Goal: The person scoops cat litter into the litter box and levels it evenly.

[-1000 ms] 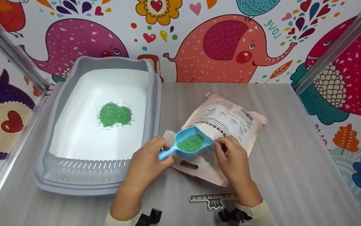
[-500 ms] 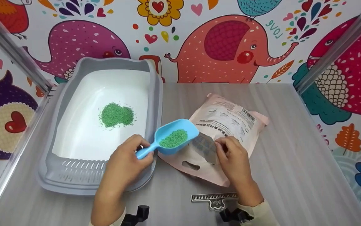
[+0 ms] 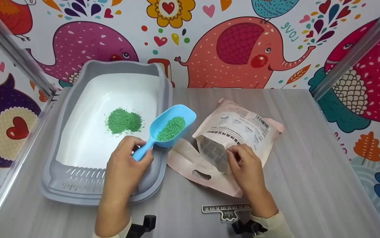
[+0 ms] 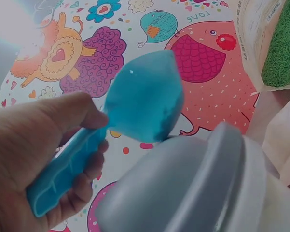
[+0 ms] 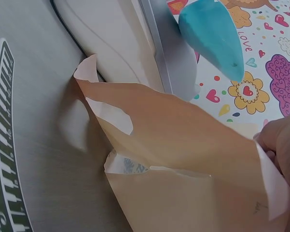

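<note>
Scoop (image 3: 158, 122) of pellets (image 3: 171, 129), apparently mid-transfer, is gripped by the left hand (image 3: 125, 163) over the tray's right edge (image 3: 166, 91); the bag (image 3: 234, 119) is pinched by the right hand (image 3: 246, 163); level inward carrying seems needed.

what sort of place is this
Probably a small staged booth or work bay rather than an ordinary room, though the wider surroundings don't show: a wood-grain tabletop is bordered by cartoon-printed walls, with metal posts at the two back corners.
</note>
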`<act>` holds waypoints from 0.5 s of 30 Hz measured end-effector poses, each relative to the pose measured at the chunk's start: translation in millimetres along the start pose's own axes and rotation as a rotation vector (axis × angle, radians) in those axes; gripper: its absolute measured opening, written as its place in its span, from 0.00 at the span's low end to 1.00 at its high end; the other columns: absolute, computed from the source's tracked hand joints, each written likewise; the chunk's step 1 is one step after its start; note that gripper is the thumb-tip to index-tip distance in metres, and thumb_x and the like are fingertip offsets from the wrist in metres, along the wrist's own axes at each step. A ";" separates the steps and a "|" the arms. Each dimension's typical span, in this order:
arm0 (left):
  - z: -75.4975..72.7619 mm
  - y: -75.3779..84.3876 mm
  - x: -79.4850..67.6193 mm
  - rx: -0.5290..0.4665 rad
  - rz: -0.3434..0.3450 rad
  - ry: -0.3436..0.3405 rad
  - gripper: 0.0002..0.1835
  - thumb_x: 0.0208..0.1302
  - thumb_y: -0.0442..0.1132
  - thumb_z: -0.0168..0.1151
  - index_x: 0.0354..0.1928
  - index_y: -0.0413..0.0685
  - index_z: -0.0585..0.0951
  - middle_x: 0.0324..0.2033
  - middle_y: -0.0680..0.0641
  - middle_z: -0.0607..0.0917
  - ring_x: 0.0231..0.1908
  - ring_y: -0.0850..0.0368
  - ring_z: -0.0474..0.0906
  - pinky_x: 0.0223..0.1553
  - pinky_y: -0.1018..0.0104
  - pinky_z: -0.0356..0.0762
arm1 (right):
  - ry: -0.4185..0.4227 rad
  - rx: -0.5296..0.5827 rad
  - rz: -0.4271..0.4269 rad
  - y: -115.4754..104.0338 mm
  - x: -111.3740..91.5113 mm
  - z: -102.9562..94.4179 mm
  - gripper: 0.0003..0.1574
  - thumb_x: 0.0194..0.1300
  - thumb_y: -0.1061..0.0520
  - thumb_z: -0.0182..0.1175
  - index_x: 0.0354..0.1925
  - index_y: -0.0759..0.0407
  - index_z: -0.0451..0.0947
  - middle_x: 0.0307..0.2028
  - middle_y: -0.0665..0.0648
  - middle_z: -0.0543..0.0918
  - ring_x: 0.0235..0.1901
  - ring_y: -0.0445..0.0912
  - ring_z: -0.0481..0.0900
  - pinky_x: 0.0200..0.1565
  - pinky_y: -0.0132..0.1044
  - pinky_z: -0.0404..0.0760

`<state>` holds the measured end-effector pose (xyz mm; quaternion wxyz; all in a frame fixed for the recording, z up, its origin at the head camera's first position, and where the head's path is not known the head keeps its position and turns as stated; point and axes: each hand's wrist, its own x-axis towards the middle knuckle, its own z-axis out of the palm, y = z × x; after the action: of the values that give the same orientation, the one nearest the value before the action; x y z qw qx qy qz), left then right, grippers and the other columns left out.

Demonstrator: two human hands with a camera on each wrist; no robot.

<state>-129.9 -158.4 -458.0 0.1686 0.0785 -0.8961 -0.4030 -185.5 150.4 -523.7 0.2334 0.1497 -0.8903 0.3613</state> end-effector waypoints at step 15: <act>8.4 -17.2 8.9 -0.063 -0.077 0.293 0.10 0.60 0.32 0.69 0.43 0.39 0.83 0.38 0.43 0.84 0.38 0.51 0.81 0.39 0.64 0.75 | -0.015 0.004 0.005 0.1 0.7 0.2 0.04 0.64 0.65 0.70 0.35 0.59 0.84 0.32 0.51 0.82 0.31 0.38 0.75 0.33 0.24 0.72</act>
<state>-141.2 -166.4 -473.9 0.2846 0.1655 -0.8452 -0.4210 -186.2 150.2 -523.6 0.2256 0.1507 -0.8916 0.3627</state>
